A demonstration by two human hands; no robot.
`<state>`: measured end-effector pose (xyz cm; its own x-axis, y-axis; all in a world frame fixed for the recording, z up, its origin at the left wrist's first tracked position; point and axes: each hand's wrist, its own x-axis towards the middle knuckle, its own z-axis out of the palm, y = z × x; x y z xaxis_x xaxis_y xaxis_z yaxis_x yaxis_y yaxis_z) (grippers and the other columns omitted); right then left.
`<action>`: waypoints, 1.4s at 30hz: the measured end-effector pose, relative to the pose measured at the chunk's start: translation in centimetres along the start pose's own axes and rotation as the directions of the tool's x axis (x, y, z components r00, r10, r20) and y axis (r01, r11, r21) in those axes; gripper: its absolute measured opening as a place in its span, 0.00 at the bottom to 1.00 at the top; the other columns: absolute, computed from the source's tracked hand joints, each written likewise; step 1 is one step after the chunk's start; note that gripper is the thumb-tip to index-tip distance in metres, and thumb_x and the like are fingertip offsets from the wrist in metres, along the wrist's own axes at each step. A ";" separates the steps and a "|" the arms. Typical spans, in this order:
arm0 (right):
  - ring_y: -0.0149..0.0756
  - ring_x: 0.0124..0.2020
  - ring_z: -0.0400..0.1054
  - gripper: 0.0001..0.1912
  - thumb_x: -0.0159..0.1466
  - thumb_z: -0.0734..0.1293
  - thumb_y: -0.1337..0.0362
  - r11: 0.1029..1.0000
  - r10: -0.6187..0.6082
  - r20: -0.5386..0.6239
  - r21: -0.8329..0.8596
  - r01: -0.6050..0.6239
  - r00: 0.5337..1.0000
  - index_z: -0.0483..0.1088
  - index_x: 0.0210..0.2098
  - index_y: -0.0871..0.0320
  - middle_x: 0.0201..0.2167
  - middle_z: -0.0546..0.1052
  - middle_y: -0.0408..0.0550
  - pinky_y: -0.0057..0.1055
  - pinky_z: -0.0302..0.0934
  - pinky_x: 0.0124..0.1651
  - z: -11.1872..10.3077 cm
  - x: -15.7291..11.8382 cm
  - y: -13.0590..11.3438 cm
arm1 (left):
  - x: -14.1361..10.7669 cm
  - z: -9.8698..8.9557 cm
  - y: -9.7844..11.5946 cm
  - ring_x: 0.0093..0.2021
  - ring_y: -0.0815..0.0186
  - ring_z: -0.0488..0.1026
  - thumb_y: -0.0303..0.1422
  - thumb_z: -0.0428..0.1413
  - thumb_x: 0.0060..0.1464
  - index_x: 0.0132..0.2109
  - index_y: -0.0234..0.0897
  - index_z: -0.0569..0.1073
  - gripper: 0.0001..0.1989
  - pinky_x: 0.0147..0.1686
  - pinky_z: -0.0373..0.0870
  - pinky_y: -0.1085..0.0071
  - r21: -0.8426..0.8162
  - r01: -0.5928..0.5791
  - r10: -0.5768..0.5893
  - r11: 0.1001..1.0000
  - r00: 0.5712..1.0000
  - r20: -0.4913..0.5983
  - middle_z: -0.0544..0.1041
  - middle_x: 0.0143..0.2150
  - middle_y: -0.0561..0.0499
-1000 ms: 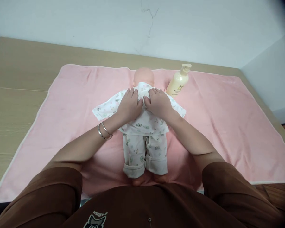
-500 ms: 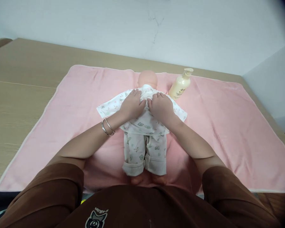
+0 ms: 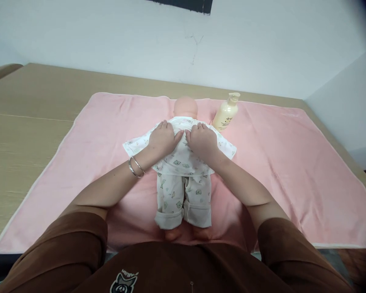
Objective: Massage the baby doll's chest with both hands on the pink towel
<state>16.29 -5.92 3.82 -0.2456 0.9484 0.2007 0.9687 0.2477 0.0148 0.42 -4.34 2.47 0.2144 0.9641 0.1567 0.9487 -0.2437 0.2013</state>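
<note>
A baby doll (image 3: 185, 107) lies face down, its bald head pointing away from me. It wears a white shirt (image 3: 183, 162) with small printed animals and matching trousers (image 3: 171, 195) with turned-up cuffs. My left hand (image 3: 164, 137) rests palm down on the left side of the doll's upper back, thumb held apart toward the spine. On the other side of the back, my right hand (image 3: 202, 140) lies the same way. Both thumbs point inward, close together but with a small gap. The fingers rest on the shirt near the shoulders, and neither hand appears to grasp anything.
A pink blanket (image 3: 277, 162) with a pale edge spreads under the doll on a wooden table (image 3: 27, 134). A cream pump bottle (image 3: 225, 113) stands just right of the doll's head. Behind the table rises a white wall (image 3: 110, 36).
My view has tilted up a little, so a dark strip on the wall now shows. Both hands stay on the doll's upper back, with only slight movement.
</note>
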 end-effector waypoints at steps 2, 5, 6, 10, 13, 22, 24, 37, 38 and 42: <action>0.59 0.58 0.74 0.29 0.79 0.50 0.57 1.000 -0.014 -0.012 -0.002 0.014 1.000 0.75 0.52 0.73 0.52 0.80 0.72 0.46 0.67 0.59 0.3 0.2 0.2 | -0.4 -0.1 0.5 0.68 0.38 0.72 0.43 0.45 0.74 0.58 0.13 0.75 0.31 0.68 0.69 0.48 0.063 -0.008 0.010 0.998 1.000 -0.022 0.75 0.63 0.20; 0.58 0.59 0.75 0.29 0.78 0.51 0.57 1.000 -0.023 -0.021 0.015 0.024 1.000 0.76 0.52 0.75 0.54 0.80 0.73 0.45 0.68 0.61 0.7 0.5 0.5 | -0.6 0.0 0.8 0.67 0.37 0.72 0.42 0.44 0.74 0.57 0.13 0.75 0.30 0.67 0.69 0.47 0.089 -0.015 0.018 0.996 0.999 -0.037 0.75 0.62 0.19; 0.58 0.60 0.74 0.29 0.78 0.52 0.57 0.999 -0.024 -0.024 0.028 0.024 0.999 0.76 0.53 0.75 0.55 0.80 0.74 0.46 0.67 0.63 0.8 0.7 0.6 | -0.5 0.1 0.7 0.66 0.38 0.73 0.42 0.45 0.74 0.57 0.14 0.75 0.30 0.67 0.70 0.47 0.082 -0.021 0.025 0.996 0.999 -0.043 0.76 0.61 0.20; 0.59 0.69 0.67 0.30 0.78 0.53 0.59 0.995 -0.033 -0.032 0.092 0.035 0.999 0.72 0.59 0.81 0.64 0.73 0.77 0.46 0.57 0.73 1.3 1.3 1.1 | 0.2 0.8 0.1 0.63 0.40 0.74 0.41 0.46 0.73 0.55 0.16 0.77 0.28 0.67 0.70 0.48 0.029 -0.055 0.057 0.998 0.994 -0.092 0.78 0.57 0.24; 0.60 0.72 0.63 0.30 0.77 0.54 0.59 0.989 -0.054 -0.018 0.136 0.056 0.998 0.68 0.65 0.81 0.68 0.70 0.75 0.46 0.54 0.75 1.5 2.0 1.7 | 0.8 1.4 -0.5 0.67 0.40 0.71 0.41 0.46 0.73 0.59 0.14 0.74 0.29 0.71 0.66 0.49 -0.031 -0.076 0.072 0.997 0.991 -0.114 0.75 0.63 0.22; 0.58 0.72 0.62 0.31 0.75 0.53 0.63 0.988 -0.099 -0.025 0.120 0.102 0.995 0.61 0.69 0.82 0.70 0.68 0.74 0.48 0.53 0.76 1.7 2.2 1.6 | 0.8 2.3 -0.5 0.71 0.41 0.68 0.39 0.44 0.73 0.64 0.12 0.69 0.30 0.74 0.61 0.47 -0.071 -0.141 0.127 0.987 0.977 -0.172 0.71 0.67 0.20; 0.57 0.71 0.65 0.30 0.75 0.52 0.66 0.990 -0.114 -0.039 0.073 0.117 0.993 0.62 0.68 0.82 0.68 0.70 0.74 0.48 0.55 0.75 1.6 1.6 0.9 | 0.7 2.1 -0.4 0.71 0.42 0.68 0.37 0.44 0.73 0.64 0.14 0.70 0.28 0.73 0.62 0.48 -0.071 -0.160 0.146 0.984 0.973 -0.177 0.72 0.66 0.22; 0.58 0.68 0.68 0.30 0.74 0.57 0.54 0.959 0.028 0.046 0.282 -0.039 0.999 0.69 0.64 0.72 0.65 0.75 0.66 0.50 0.64 0.69 1.0 3.1 2.5 | 0.1 0.9 -0.1 0.74 0.40 0.63 0.37 0.45 0.71 0.65 0.09 0.67 0.31 0.76 0.58 0.49 -0.067 -0.146 0.141 0.987 0.988 -0.070 0.68 0.69 0.19; 0.58 0.66 0.69 0.29 0.74 0.57 0.54 0.959 0.027 0.040 0.279 -0.037 0.999 0.70 0.62 0.70 0.63 0.76 0.66 0.50 0.65 0.67 0.9 3.0 2.4 | 0.1 0.9 -0.1 0.74 0.42 0.64 0.37 0.45 0.70 0.65 0.12 0.69 0.29 0.75 0.60 0.49 -0.075 -0.154 0.148 0.985 0.986 -0.076 0.69 0.69 0.21; 0.57 0.61 0.72 0.24 0.74 0.55 0.59 0.985 0.003 0.000 0.170 -0.003 1.000 0.73 0.56 0.71 0.56 0.80 0.67 0.48 0.65 0.65 0.3 1.6 1.1 | 1.2 0.3 -0.7 0.72 0.44 0.68 0.41 0.49 0.67 0.62 0.25 0.73 0.26 0.73 0.63 0.47 -0.146 -0.076 0.076 0.986 0.997 -0.007 0.73 0.68 0.29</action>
<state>16.97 -4.05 3.86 -0.2426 0.9492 0.2007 0.9493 0.2749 -0.1527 0.11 -3.00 2.18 0.2845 0.9419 0.1783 0.8855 -0.3295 0.3275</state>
